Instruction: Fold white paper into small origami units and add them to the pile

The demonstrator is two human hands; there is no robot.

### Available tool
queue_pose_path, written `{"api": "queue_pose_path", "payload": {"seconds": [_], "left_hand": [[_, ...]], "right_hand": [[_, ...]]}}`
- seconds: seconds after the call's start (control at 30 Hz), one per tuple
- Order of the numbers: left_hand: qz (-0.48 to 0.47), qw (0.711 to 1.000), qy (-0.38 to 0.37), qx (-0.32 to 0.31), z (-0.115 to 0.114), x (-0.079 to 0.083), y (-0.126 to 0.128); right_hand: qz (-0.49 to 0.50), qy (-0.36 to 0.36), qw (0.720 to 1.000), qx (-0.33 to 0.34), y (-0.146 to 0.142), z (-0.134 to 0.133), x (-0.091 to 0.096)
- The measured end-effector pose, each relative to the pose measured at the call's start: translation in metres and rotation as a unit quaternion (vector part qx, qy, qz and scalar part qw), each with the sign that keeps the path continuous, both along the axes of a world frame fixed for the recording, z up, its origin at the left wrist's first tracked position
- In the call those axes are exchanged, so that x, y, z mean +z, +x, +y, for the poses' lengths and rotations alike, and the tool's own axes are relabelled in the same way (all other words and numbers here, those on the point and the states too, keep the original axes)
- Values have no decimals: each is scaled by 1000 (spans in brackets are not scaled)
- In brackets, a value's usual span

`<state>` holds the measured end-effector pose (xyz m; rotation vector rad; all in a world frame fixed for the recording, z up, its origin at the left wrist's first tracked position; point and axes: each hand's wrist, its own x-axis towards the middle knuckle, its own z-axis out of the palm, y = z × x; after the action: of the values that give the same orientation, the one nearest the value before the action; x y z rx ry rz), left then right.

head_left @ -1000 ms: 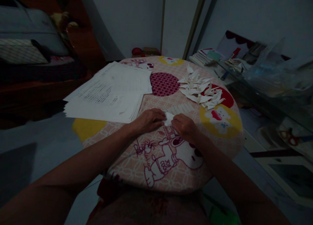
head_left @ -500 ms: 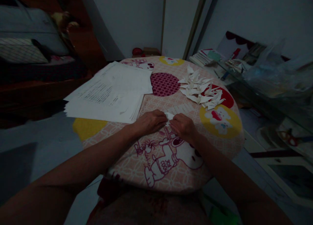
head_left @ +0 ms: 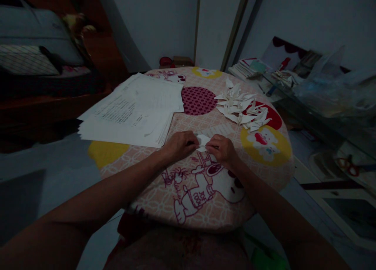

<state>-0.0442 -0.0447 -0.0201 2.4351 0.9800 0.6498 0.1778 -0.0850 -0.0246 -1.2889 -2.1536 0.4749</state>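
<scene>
A small white folded paper (head_left: 202, 141) lies on the round table (head_left: 202, 207), which has a pink cartoon-print cover. My left hand (head_left: 179, 144) pinches the paper's left edge with curled fingers. My right hand (head_left: 221, 149) pinches its right edge, fingers curled too. Both hands rest on the cloth near the table's middle. Most of the paper is hidden under my fingers.
A thick stack of printed white sheets (head_left: 132, 111) covers the table's left side. A pile of several folded white paper pieces (head_left: 242, 107) lies at the right rear. Books and clutter (head_left: 255, 68) sit on a low glass shelf to the right. Scissors (head_left: 348, 164) lie lower right.
Both hands have shifted slightly on the small paper, and a bit more of its white surface shows between them. Nothing else has moved.
</scene>
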Motion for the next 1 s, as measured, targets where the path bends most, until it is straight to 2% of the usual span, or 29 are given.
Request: {"api": "queue_pose_path", "payload": {"seconds": [0.17, 0.5, 0.7, 1.0], "left_hand": [[-2, 999, -28, 19, -1, 3, -1], [62, 993, -14, 100, -2, 7, 6], [104, 986, 9, 128, -4, 9, 10], [116, 985, -29, 126, 2, 8, 12]], "right_hand": [[21, -43, 998, -38, -4, -1, 7], [-50, -66, 987, -140, -16, 3, 14], [-76, -71, 983, -151, -18, 3, 17], [-102, -77, 978, -164, -20, 3, 17]]}}
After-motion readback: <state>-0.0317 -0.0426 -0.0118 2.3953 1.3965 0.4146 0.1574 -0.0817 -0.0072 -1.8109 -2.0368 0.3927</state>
